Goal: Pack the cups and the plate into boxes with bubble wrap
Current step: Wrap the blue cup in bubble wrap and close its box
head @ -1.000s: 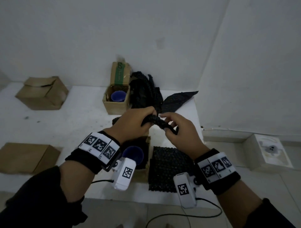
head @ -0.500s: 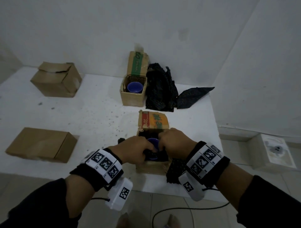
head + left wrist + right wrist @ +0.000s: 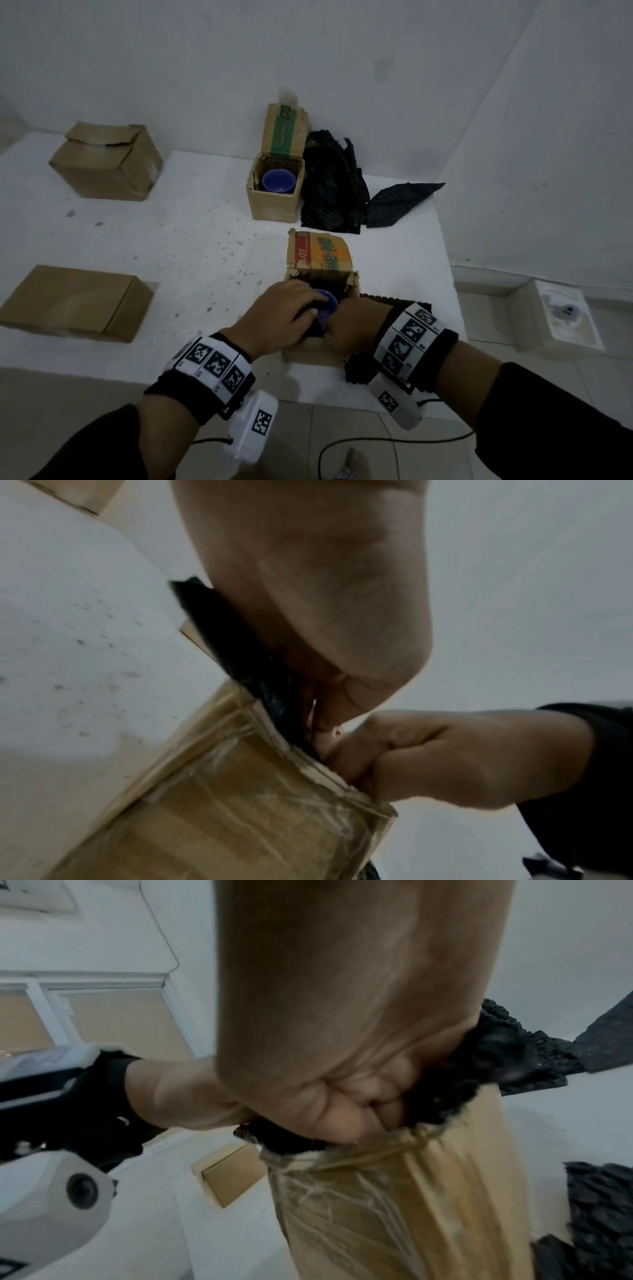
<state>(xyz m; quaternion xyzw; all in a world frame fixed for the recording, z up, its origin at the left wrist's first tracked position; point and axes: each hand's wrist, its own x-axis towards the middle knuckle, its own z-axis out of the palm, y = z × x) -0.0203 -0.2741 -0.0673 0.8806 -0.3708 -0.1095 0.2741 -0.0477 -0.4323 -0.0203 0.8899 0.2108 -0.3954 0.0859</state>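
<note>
A blue cup (image 3: pixel 328 303) stands in the near open cardboard box (image 3: pixel 308 353), whose printed orange flap (image 3: pixel 318 260) stands up behind it. Black bubble wrap (image 3: pixel 314 329) fills the box around the cup. Both my hands reach into the box. My left hand (image 3: pixel 310 310) curls over the wrap at the cup's left side. My right hand (image 3: pixel 334 329) grips wrap at the front right corner. In the right wrist view its curled fingers (image 3: pixel 349 1115) dig into the bubble wrap (image 3: pixel 479 1069). In the left wrist view the left hand (image 3: pixel 318 718) pushes wrap (image 3: pixel 232 642) down inside the box (image 3: pixel 257 818).
A second open box (image 3: pixel 274 205) holding a blue cup (image 3: pixel 278 181) stands farther back, with a pile of black bubble wrap (image 3: pixel 332 192) to its right. A closed box (image 3: pixel 106 161) and a flat box (image 3: pixel 75 303) lie at the left. Another wrap sheet (image 3: pixel 359 371) lies under my right wrist, near the table's front edge.
A second ago both hands held a rolled strip of bubble wrap above the box. They have since dropped into the box and pushed it in around the cup.
</note>
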